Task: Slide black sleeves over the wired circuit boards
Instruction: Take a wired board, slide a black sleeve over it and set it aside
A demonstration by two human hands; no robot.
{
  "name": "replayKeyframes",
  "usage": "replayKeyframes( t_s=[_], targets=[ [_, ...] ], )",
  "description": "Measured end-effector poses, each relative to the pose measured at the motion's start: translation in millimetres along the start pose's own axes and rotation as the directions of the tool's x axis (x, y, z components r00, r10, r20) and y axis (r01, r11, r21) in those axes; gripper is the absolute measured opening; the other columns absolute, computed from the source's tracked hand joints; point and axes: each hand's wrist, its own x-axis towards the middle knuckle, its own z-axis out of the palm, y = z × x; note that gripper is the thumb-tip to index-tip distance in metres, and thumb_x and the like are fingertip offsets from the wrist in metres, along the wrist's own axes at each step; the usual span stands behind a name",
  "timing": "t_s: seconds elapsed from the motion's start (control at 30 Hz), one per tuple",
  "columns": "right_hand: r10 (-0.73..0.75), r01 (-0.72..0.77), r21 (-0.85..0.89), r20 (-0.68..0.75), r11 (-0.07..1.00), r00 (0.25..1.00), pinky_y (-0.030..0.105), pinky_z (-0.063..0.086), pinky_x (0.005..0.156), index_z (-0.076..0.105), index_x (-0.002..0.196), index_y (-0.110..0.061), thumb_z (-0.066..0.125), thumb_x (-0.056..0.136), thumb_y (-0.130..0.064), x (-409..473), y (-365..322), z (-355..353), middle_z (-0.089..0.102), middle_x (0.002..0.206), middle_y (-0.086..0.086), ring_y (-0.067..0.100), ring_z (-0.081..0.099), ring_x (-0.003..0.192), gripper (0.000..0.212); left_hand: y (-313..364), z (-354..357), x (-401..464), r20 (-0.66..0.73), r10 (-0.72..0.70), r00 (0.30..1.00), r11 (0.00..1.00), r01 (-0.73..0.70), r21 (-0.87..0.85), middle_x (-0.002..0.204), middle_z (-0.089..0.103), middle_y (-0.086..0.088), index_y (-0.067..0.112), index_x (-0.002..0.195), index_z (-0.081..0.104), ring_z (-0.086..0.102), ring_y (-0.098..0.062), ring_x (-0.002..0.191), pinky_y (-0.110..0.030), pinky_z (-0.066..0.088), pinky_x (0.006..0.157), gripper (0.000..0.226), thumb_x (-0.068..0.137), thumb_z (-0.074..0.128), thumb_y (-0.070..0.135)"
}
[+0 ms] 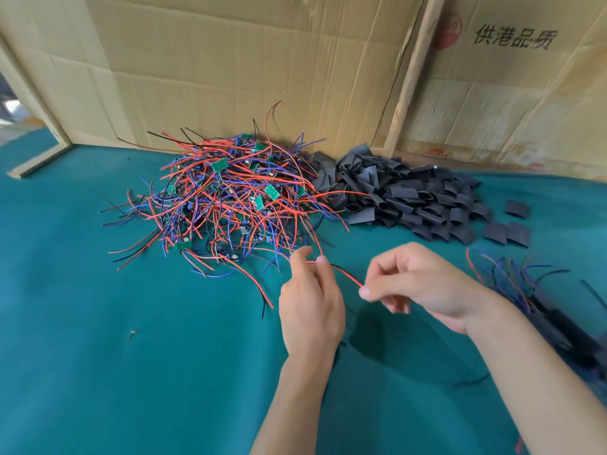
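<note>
1. Wire [346,275], thin and red, is stretched between the two hands above the cloth [131,372], with a black strand running alongside it.
2. One end is pinched by the left hand [310,303] between thumb and curled fingers; whether a board is held there cannot be told.
3. The other end is pinched by the right hand [423,284] between thumb and forefinger, the remaining fingers being curled.
4. Boards [223,198], small green rectangles, are tangled in a loose heap of red, blue and black leads beyond the hands.
5. Sleeves [404,195], flattened matte black tube lengths, are piled just beside that heap on its right, touching it; a few flat pieces are scattered at the pile's right edge.
6. A blurred bundle [538,297] of dark sleeved pieces with trailing leads is seen beside the right forearm.
7. The cloth is teal and felt-like, and it is backed by creased cardboard [262,67] with a pale wooden strip [410,77].
</note>
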Motion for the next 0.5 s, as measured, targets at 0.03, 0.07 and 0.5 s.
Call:
replayKeyframes(
  t_s=[0.03, 0.07, 0.5],
  targets=[
    [-0.003, 0.003, 0.009, 0.019, 1.0, 1.0, 0.025, 0.035, 0.051, 0.067, 0.062, -0.015, 0.078, 0.068, -0.025, -8.7, 1.8, -0.3, 0.053, 0.056, 0.006, 0.017, 0.048, 0.053, 0.016, -0.2, 0.2, -0.1, -0.008, -0.01, 1.0, 1.0, 0.01, -0.023, 0.08, 0.073, 0.005, 0.021, 0.122, 0.05, 0.064, -0.033, 0.083, -0.045, 0.047, 0.074, 0.024, 0.104, 0.043, 0.036],
    [-0.008, 0.008, 0.012, 0.033, 1.0, 0.999, 0.024, 0.035, 0.051, 0.067, 0.062, -0.015, 0.079, 0.067, -0.027, -16.3, 3.2, -0.3, 0.054, 0.058, 0.006, 0.017, 0.049, 0.054, 0.017, -0.6, 0.7, 0.0, -0.012, -0.021, 1.0, 0.999, 0.021, -0.044, 0.081, 0.073, 0.008, 0.021, 0.12, 0.049, 0.065, -0.03, 0.083, -0.042, 0.046, 0.073, 0.024, 0.104, 0.045, 0.037],
    [0.045, 0.037, -0.245, 0.321, 0.969, 0.946, 0.027, 0.046, 0.06, 0.076, 0.082, -0.016, 0.079, 0.078, -0.028, -20.7, -11.1, -5.4, 0.071, 0.071, -0.003, 0.01, 0.061, 0.064, 0.013, -3.3, -1.9, 4.0, -0.016, -0.067, 0.998, 0.989, 0.064, -0.13, 0.064, 0.07, 0.013, 0.024, 0.101, 0.069, 0.063, -0.001, 0.064, -0.014, 0.045, 0.068, 0.012, 0.09, 0.067, 0.028]
  ],
)
